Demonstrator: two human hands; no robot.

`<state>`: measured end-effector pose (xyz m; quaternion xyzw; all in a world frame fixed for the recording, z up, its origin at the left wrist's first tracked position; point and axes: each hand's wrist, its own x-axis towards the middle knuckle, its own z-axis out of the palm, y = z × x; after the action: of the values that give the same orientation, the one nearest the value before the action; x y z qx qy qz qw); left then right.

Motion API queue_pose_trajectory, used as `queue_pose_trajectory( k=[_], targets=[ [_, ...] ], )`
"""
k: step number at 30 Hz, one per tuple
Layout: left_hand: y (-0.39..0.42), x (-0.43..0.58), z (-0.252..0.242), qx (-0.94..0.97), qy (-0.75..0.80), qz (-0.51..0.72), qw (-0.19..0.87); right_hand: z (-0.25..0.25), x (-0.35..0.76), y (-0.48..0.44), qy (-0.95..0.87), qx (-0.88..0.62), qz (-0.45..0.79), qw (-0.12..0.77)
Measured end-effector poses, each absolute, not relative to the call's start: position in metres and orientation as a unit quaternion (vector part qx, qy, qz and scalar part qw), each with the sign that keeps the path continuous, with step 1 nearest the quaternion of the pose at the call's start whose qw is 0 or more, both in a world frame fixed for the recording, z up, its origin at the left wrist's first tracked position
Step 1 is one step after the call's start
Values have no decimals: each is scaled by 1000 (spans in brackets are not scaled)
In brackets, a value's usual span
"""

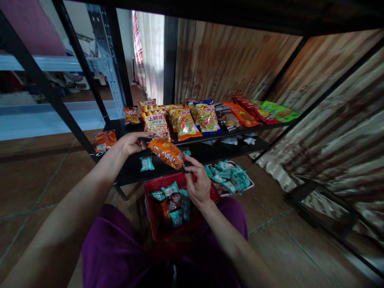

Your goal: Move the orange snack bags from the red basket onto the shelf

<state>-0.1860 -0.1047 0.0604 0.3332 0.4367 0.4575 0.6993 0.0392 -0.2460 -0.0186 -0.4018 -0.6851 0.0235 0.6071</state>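
Note:
An orange snack bag (167, 153) is stretched between my two hands, tilted down to the right, in front of the shelf edge. My left hand (132, 143) grips its upper left end. The fingers of my right hand (198, 182) pinch its lower right end. Below the bag stands a red basket (147, 212) between my knees, holding several teal packets (176, 218) and orange-brown packets (173, 202). Close behind my left hand, a yellow and pink snack bag (156, 123) leans on the shelf. Another orange bag (105, 141) lies at the shelf's left corner.
The black rack's upper shelf (192, 140) bears a row of snack bags, with a green bag (280, 111) at the right. One teal packet (147, 163) lies on the lower shelf. A white-rimmed tray (251, 184) of teal packets sits right of the basket. Black posts (45, 84) flank the rack.

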Motion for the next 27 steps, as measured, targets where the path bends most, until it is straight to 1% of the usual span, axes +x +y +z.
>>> queue_pose_trajectory(
  k=[4,8,13,17,21,27],
  targets=[
    [-112,-185,69,306,436,461,710,-25,36,-244,-655,-418,83,625],
    [-124,-186,78,295,412,478,717,-28,32,-243,-551,-473,166,668],
    [-130,-185,80,364,398,471,698,-21,31,-245,-499,-510,210,669],
    [-127,-182,80,439,443,444,643,-18,32,-245,-468,-510,246,679],
    [-126,-176,87,494,502,446,553,-19,30,-245,-433,-489,305,693],
    [-131,-167,101,553,513,470,457,-27,22,-249,-380,-464,383,703]
  ],
)
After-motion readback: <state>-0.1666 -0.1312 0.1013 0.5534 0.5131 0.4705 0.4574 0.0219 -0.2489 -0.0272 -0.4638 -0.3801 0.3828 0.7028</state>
